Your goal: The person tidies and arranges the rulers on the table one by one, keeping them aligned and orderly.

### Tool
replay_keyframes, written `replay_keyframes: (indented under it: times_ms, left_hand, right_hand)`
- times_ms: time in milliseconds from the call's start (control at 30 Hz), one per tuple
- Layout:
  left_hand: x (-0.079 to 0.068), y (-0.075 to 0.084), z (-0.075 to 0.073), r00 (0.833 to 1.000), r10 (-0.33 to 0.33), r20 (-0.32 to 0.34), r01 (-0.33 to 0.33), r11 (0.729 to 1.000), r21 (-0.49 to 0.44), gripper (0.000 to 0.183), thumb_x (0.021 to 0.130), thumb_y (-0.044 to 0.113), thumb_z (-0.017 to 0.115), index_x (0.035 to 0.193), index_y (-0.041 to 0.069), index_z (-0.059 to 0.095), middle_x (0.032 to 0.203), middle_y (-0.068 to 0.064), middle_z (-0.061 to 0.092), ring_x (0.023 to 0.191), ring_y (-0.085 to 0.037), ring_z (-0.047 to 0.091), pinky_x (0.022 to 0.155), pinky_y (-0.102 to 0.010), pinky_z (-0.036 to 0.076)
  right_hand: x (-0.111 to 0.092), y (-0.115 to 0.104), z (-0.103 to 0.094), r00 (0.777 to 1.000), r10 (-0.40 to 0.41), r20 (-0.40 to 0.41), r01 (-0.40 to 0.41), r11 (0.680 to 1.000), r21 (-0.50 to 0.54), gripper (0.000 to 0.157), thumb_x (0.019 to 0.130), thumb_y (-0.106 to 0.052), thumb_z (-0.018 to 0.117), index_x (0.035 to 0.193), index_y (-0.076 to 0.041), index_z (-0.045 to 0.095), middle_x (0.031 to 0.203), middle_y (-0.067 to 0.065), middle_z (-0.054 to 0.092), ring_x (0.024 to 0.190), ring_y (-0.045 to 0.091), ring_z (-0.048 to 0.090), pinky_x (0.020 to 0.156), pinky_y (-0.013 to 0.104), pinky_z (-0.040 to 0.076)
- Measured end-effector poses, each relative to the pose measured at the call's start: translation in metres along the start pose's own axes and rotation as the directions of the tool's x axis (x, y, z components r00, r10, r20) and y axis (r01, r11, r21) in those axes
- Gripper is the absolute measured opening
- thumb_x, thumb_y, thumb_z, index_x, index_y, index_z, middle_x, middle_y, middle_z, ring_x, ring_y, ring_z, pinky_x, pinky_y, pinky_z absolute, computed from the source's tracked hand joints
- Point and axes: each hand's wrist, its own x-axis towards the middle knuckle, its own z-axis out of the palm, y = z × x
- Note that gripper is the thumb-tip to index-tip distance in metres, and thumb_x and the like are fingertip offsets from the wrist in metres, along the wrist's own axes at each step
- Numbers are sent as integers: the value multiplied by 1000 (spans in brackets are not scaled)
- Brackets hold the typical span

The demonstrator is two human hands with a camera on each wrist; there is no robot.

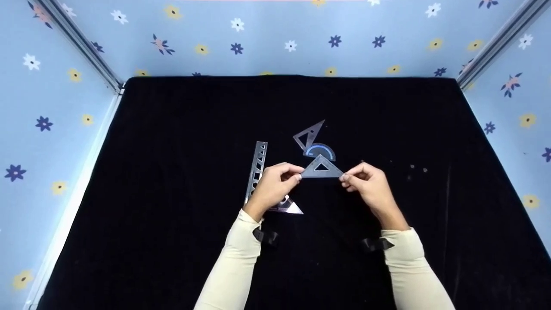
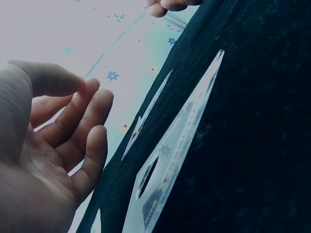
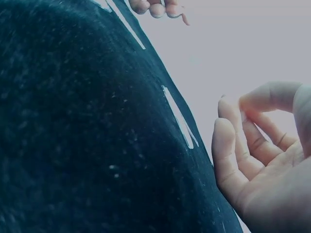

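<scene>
A clear set square (image 1: 322,174) is stretched between both hands, its long edge toward me. My left hand (image 1: 275,183) pinches its left corner between thumb and fingertips. At the right corner, my right hand (image 1: 366,183) pinches it the same way. In the left wrist view, the held set square (image 2: 116,47) shows edge-on as a thin line running to the other hand. Just beyond it in the head view is a clear protractor (image 1: 326,150) with a blue arc, partly covered by the set square's tip.
A second set square (image 1: 316,129) lies behind the protractor. Partly hidden by my left hand and wrist are a ruler (image 1: 259,157) with cut-out shapes and another set square (image 1: 295,209). A black cloth (image 1: 172,193) covers the table, with flowered walls (image 1: 267,38) around it.
</scene>
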Motion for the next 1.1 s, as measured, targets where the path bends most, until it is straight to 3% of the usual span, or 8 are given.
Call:
replay_keyframes:
  times_ms: [267,500,733,933,1100]
  left_hand:
    - [0,0,-5,995,3,99,-6,1000,29,18,91,9,70,107,7,77,99,3,72,84,-9,63,77,-28,53]
    - [-2,1,-5,985,-3,172,2,1000,9,19,90,6,70,107,6,77,94,2,72,82,-9,63,76,-28,54]
    - [-3,1,-2,980,-40,193,47,998,-31,18,89,5,70,106,7,76,87,2,70,78,-12,63,73,-31,53]
    - [-3,2,-3,974,-25,223,36,998,-47,21,89,5,69,109,9,75,86,1,69,77,-13,62,72,-28,52]
    - [-3,4,-3,968,-15,250,34,997,-75,24,90,1,69,113,2,73,89,-9,70,78,-19,61,74,-30,51]
  right_hand:
    - [-5,-3,-8,999,3,48,-1,999,-34,6,86,16,65,89,11,68,81,21,71,69,21,71,61,30,58]
    - [-8,-4,-14,994,41,103,-35,997,-63,6,87,11,66,89,17,65,82,21,71,70,20,70,64,30,59]
    - [-9,-2,-15,993,46,113,-42,998,-38,5,87,13,65,90,16,64,81,20,71,70,19,70,64,30,59]
    - [-8,-2,-17,988,43,151,-35,998,-56,13,86,10,69,97,16,65,81,19,71,69,19,70,65,30,59]
    - [-9,-2,-20,983,41,180,-28,997,-75,16,86,8,71,101,15,66,83,20,71,70,19,70,67,31,59]
